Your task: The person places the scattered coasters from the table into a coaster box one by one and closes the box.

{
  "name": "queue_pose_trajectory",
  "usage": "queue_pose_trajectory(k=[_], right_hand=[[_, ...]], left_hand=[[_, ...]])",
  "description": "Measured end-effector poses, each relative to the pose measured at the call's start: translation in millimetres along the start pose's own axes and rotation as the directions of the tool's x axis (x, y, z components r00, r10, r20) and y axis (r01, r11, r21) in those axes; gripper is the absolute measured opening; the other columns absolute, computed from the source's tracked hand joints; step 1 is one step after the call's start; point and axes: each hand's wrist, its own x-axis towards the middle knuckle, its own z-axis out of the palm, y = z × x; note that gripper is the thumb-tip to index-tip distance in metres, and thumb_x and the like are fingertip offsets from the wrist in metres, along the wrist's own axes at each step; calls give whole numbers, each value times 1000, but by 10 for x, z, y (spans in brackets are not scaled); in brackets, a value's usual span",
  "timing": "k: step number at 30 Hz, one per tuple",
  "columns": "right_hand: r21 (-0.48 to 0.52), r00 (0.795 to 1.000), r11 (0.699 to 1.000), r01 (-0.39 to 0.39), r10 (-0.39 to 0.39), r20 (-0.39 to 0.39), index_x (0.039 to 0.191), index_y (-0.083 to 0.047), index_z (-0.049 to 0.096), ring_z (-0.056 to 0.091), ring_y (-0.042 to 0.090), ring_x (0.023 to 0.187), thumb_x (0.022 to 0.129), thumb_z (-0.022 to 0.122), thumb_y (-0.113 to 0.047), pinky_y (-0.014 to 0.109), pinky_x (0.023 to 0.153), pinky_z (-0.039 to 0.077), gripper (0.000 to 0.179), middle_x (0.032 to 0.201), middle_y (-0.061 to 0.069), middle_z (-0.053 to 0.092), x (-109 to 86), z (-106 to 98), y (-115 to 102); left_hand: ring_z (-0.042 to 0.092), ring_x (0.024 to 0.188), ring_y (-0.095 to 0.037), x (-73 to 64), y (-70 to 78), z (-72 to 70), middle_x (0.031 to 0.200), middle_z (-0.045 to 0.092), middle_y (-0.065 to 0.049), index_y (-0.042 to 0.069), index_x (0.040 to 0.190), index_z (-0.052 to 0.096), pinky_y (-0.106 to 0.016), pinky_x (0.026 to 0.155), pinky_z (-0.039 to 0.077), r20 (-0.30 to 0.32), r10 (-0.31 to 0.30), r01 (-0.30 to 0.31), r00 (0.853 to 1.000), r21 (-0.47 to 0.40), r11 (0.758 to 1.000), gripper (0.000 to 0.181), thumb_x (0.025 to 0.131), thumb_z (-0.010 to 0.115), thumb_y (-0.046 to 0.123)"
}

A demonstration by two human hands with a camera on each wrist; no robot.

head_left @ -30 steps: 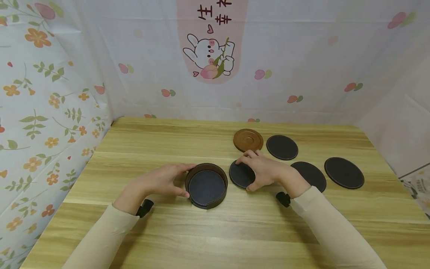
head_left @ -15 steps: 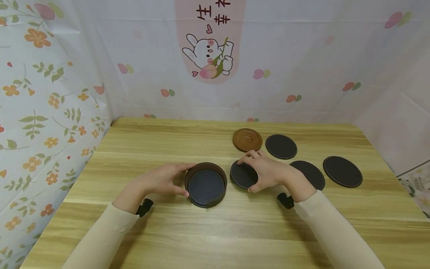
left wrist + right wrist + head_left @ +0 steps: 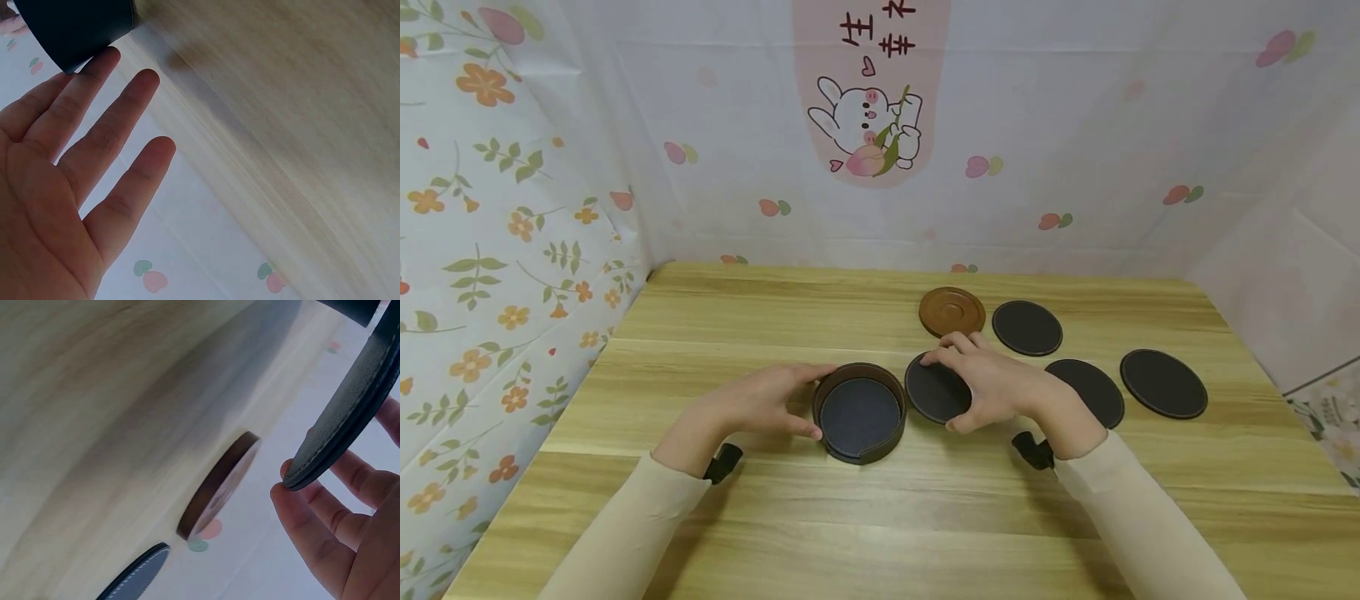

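Observation:
My right hand [image 3: 996,385] holds a round black coaster [image 3: 934,392] by its edge, just right of the coaster holder [image 3: 880,454]. In the right wrist view the coaster [image 3: 350,412] is raised off the table, its grey stitched underside showing, fingertips on its rim. Inside the brown-walled holder lies a dark coaster [image 3: 861,417]; whether others lie under it is hidden. My left hand [image 3: 756,404] spans the holder's left side, thumb in front and fingers behind. Nearly straight fingers [image 3: 106,137] touch the holder's wall in the left wrist view, where the thumb is hidden.
Behind the right hand lies a brown wooden coaster [image 3: 952,311]. Three more black coasters lie to the right: one at the back [image 3: 1027,327], one partly behind the right forearm [image 3: 1090,392], and another farther right [image 3: 1163,383]. A patterned cloth [image 3: 700,192] hangs behind the table.
My right hand first raised the black coaster off the table, then brought it left, close to the holder. The left hand and the holder stay in place.

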Motion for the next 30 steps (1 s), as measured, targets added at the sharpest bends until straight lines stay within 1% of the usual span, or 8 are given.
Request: queue_pose_trajectory(k=[7,14,21,26,30], right_hand=[[15,1000,1000,17,-17,-2,142,-21,48,36,31,129,72,84,-33,46,93,49,80,147,10,36,23,-53,-112],[-1,996,996,85,-85,-21,140,-20,50,38,30,123,70,84,-33,43,90,49,79,143,10,39,118,-56,-216],[-10,993,993,116,-116,-6,140,-23,50,38,26,117,69,84,-35,41,91,48,79,140,6,39,242,-35,-351],[-21,991,991,136,-135,12,141,-25,49,38,23,120,70,82,-36,40,94,48,79,140,4,40,317,-16,-439],[-35,988,987,156,-155,25,141,-25,48,38,22,121,70,82,-39,38,96,48,79,141,4,40,374,-10,-521]], left_hand=[[46,140,-31,6,-4,-6,150,51,-10,6,153,38,-49,114,39,12,0,0,1000,-21,1000,92,80,83,40],[46,140,-30,10,-24,-4,150,51,-8,9,154,37,-49,114,39,20,-13,14,1000,-38,999,93,80,83,42],[48,139,-29,17,-36,-2,149,52,-8,8,153,38,-49,113,40,19,3,-3,1000,-37,999,93,80,82,44],[48,138,-29,18,-31,-10,149,51,-8,8,153,38,-49,112,41,24,13,-12,1000,-45,999,92,80,81,44],[48,138,-27,19,-23,-13,150,51,-7,10,154,38,-48,113,41,29,1,0,1000,-53,999,92,80,82,42]])
